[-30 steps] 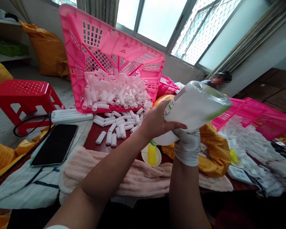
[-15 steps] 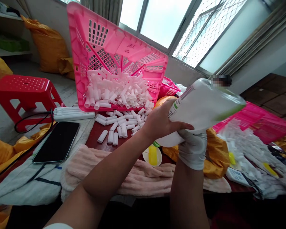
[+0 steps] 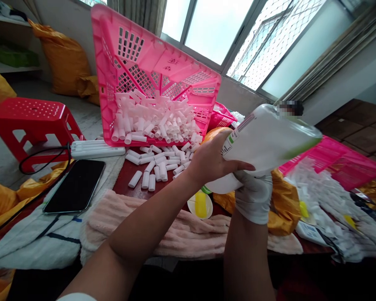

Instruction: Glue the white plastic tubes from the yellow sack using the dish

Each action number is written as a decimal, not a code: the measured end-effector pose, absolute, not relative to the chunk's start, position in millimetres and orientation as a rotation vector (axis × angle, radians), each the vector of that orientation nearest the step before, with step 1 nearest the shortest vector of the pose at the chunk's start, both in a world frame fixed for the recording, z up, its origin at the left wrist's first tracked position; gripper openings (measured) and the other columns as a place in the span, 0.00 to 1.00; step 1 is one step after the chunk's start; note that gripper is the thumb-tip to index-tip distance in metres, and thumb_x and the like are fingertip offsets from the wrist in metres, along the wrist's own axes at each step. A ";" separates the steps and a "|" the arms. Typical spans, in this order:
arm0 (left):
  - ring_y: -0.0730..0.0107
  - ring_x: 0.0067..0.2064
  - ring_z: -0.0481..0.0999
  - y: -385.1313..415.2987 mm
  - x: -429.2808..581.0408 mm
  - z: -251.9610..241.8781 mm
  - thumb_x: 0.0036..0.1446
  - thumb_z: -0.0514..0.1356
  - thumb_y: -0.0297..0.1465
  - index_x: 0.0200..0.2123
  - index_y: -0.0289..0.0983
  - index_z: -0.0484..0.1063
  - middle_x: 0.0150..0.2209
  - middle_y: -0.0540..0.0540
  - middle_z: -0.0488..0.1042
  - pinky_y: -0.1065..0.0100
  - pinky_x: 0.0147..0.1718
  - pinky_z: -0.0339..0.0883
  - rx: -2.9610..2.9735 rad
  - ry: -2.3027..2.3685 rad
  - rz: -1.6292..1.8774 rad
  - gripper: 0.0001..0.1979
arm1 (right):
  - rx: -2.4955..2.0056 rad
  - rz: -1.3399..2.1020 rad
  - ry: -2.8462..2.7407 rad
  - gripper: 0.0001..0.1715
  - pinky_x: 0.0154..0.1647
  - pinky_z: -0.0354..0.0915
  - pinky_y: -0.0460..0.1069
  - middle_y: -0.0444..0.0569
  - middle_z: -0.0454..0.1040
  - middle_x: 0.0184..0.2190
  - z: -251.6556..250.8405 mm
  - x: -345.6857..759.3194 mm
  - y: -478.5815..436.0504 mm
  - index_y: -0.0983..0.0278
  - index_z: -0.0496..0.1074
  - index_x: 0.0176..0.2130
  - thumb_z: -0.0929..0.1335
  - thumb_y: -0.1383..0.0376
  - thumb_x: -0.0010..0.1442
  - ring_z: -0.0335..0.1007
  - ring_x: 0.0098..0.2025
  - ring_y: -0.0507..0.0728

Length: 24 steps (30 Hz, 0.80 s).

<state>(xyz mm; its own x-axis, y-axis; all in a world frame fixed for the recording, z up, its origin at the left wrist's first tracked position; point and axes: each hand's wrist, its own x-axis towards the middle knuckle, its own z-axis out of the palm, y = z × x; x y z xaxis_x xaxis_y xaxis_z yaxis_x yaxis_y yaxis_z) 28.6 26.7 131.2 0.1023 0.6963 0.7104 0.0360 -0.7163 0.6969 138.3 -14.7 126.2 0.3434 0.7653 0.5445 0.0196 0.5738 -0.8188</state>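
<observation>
A large translucent white bottle (image 3: 269, 140) with a printed label is tilted, its green-ringed neck low over a small white dish (image 3: 209, 207). My bare left hand (image 3: 211, 156) grips it around the label side, the thumb across its front. From below, my right hand (image 3: 253, 194), in a white glove, holds the bottle as well; its fingers are partly hidden behind it. A yellow piece (image 3: 201, 205) lies in the dish, just under the neck. Several short white tubes (image 3: 156, 163) are scattered left of my hands on the dark red table (image 3: 130, 172).
Behind the loose tubes, a pink basket (image 3: 156, 54) leans on its side with more tubes in it. A phone (image 3: 75, 186) rests on a towel at left, near a red stool (image 3: 31, 113). A pink towel (image 3: 181, 234) lines the table's front. An orange bag (image 3: 285, 205) sits at right.
</observation>
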 end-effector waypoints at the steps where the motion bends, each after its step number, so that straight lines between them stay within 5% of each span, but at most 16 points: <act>1: 0.61 0.41 0.71 26.8 28.7 131.1 0.35 0.64 0.49 0.45 0.40 0.61 0.40 0.47 0.70 0.64 0.37 0.65 1.864 0.717 1.656 0.35 | -0.857 0.562 -1.130 0.33 0.45 0.66 0.56 0.49 0.73 0.41 126.6 137.8 -15.2 0.62 0.68 0.46 0.72 0.72 0.37 0.70 0.41 0.58; 24: 0.63 0.41 0.70 27.0 27.9 131.7 0.35 0.65 0.47 0.44 0.40 0.62 0.39 0.48 0.71 0.66 0.37 0.64 1.840 0.714 1.680 0.33 | -0.823 0.584 -1.151 0.30 0.42 0.68 0.54 0.48 0.75 0.38 126.9 137.1 -13.7 0.63 0.69 0.44 0.71 0.73 0.38 0.70 0.41 0.58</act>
